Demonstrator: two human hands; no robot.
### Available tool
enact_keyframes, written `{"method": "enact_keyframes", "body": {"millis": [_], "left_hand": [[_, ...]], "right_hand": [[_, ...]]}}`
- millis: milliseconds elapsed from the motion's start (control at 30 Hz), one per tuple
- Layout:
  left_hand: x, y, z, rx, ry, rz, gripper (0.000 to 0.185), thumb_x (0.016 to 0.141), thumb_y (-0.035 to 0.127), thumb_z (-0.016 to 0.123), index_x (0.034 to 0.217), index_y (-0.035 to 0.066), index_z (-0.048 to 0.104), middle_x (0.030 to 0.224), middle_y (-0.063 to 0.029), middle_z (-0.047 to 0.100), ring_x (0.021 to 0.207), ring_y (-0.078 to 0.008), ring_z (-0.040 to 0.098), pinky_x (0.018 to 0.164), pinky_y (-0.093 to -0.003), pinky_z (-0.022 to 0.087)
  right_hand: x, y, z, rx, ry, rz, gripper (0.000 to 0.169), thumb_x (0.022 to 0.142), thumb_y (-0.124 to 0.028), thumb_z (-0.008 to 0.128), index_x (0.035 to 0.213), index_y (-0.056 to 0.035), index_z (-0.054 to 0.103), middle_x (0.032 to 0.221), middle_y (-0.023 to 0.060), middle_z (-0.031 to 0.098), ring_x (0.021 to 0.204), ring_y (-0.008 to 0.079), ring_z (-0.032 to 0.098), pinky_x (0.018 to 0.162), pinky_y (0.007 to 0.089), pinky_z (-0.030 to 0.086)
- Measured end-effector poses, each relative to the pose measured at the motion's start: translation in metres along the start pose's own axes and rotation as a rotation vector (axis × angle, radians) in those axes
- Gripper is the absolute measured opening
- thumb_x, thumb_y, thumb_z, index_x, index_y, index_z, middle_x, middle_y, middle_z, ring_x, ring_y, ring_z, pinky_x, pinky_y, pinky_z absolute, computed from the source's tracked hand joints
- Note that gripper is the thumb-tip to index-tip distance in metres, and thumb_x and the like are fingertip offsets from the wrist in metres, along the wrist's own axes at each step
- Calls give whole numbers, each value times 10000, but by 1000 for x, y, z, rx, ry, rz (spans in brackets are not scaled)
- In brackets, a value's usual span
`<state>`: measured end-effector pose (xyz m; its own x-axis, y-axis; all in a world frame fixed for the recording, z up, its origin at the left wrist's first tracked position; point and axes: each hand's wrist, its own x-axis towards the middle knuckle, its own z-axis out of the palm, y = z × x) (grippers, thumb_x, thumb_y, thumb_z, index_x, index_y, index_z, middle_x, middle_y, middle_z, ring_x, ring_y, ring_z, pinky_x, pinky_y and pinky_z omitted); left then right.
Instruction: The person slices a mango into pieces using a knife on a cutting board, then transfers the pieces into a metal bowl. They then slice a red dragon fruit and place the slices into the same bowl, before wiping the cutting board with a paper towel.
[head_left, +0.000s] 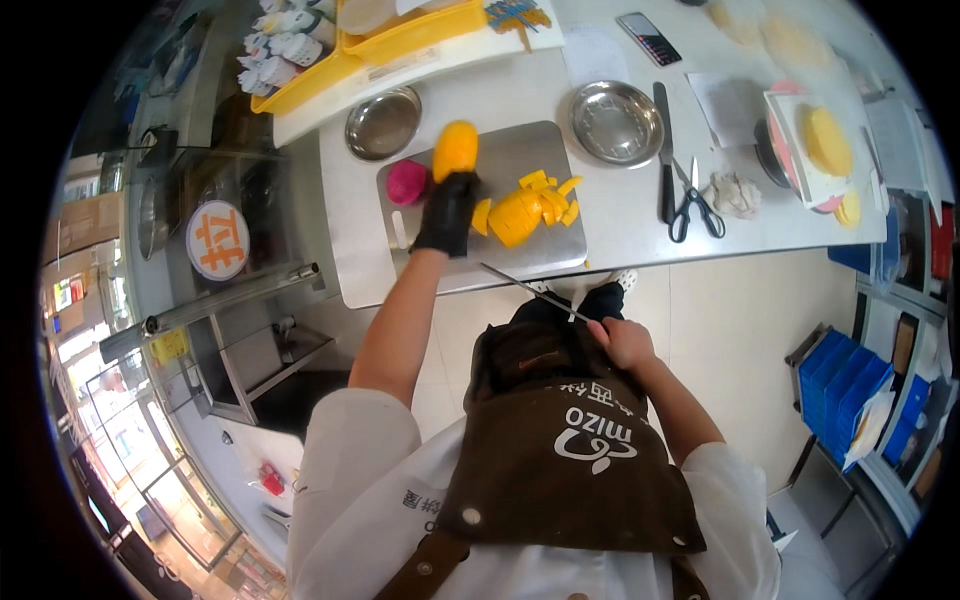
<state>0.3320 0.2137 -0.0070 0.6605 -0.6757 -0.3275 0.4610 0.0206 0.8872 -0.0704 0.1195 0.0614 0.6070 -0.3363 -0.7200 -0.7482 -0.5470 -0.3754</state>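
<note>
My left hand (448, 215), in a black glove, is closed at the near end of a whole peeled mango (455, 148) over the steel cutting board (504, 146). The fingertips are hidden from above. A magenta peeled dragon fruit (406, 182) lies left of that hand. To its right rests a sliced mango piece (515, 217) with cut mango chunks (553, 202) around it. My bare right hand (626, 342) holds a long thin knife (534, 289) by its handle, in front of my apron. The knife's blade points left toward the table's front edge.
Steel bowls stand behind the board, one at left (384, 124) and one at right (616, 124). Right of them lie a palette knife (664, 161), scissors (694, 202), a crumpled cloth (733, 196) and a phone (649, 39). Yellow bins (416, 34) sit at the back.
</note>
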Motion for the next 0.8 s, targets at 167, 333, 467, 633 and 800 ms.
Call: {"method": "enact_keyframes", "body": {"millis": [167, 333, 467, 633, 800], "left_hand": [[57, 18, 15, 1682, 24, 400, 537, 911, 261, 680, 1423, 170, 546, 1545, -156, 441, 1384, -414, 433, 1135, -513, 398], [66, 28, 18, 1834, -196, 187, 628, 885, 279, 718, 1474, 237, 503, 1650, -158, 273, 1442, -468, 331, 1160, -556, 364], [45, 31, 14, 1827, -283, 226, 617, 860, 230, 747, 1443, 226, 546, 1629, -181, 310, 1427, -457, 359, 1176, -524, 356], [3, 23, 0, 1818, -323, 325, 513, 876, 192, 730, 1374, 217, 610, 1613, -158, 340, 1416, -445, 371, 1167, -484, 364], [-43, 14, -3, 1756, -261, 429, 577, 810, 87, 742, 1359, 178, 593, 1537, -203, 401, 1365, -435, 445, 1108, -471, 440]], "right_hand": [[5, -9, -2, 12, -1, -8, 647, 1028, -617, 385, 907, -64, 697, 903, 204, 730, 886, 411, 699, 792, 514, 548], [-2, -12, -9, -2, -4, 15, 646, 1026, -626, 386, 932, -69, 698, 900, 207, 730, 885, 403, 702, 789, 511, 553], [-2, -3, -13, 3, 28, 8, 625, 1022, -620, 400, 917, -77, 690, 879, 195, 726, 869, 407, 694, 776, 512, 543], [1, 15, -28, -29, -1, -23, 636, 1026, -623, 393, 933, -69, 692, 883, 192, 734, 868, 388, 708, 789, 497, 556], [6, 33, -50, -69, -3, -95, 628, 1029, -612, 400, 930, -65, 690, 872, 196, 732, 853, 394, 707, 780, 497, 557]]}}
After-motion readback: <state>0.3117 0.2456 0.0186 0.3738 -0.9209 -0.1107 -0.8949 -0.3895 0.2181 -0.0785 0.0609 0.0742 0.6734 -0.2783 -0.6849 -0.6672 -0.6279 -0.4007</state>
